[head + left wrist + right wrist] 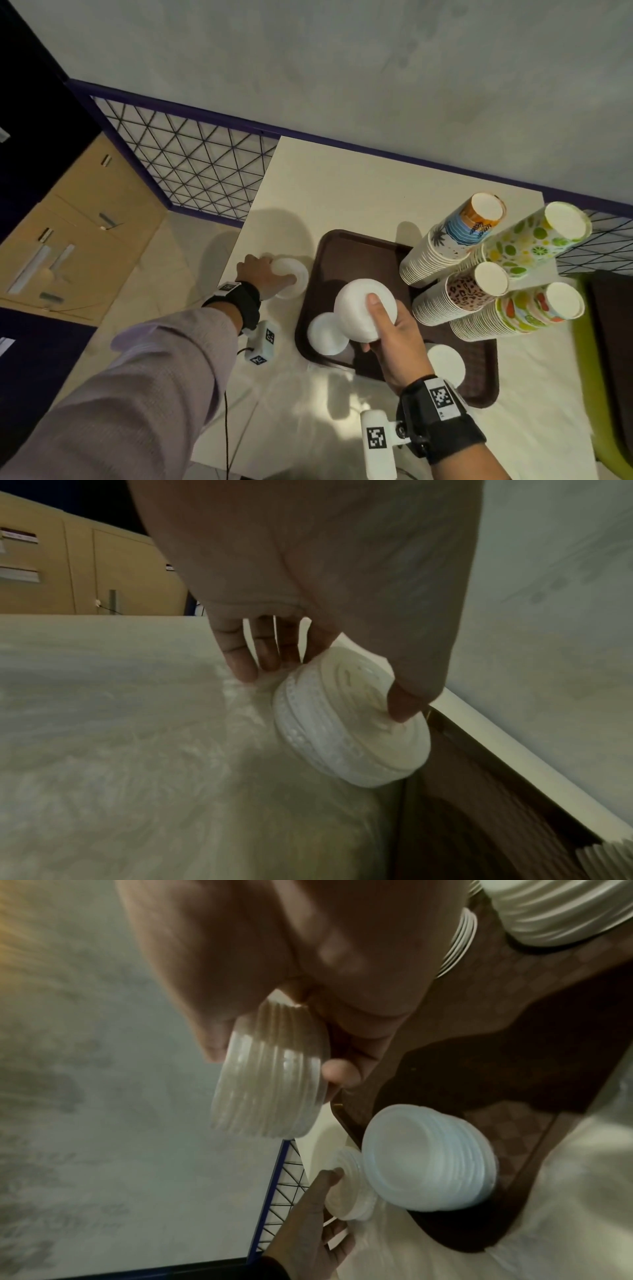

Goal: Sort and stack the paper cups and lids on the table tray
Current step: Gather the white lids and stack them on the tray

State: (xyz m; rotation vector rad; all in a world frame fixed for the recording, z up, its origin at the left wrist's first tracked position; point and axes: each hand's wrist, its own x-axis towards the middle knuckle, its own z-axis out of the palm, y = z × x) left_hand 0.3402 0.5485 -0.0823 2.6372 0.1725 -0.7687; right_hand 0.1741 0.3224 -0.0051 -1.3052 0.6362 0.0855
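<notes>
My left hand [274, 272] grips a short stack of white lids [291, 278] on the cream table [342, 192], just left of the brown tray [359, 253]. In the left wrist view the thumb and fingers [240, 658] pinch this stack [349, 729], which is tilted on the table. My right hand [375, 325] holds a bigger lid stack [359, 308] above the tray's near left part, its ribbed side [270, 1085] showing. Two more lid stacks [325, 334] [447, 365] rest on the tray. Several upside-down stacks of patterned paper cups [455, 240] stand at its far right.
A wire-mesh partition [191, 161] with a purple frame runs behind and left of the table. Cardboard boxes [78, 219] sit on the floor to the left. A green chair [589, 359] stands at the right table edge. The grey wall [376, 68] is behind.
</notes>
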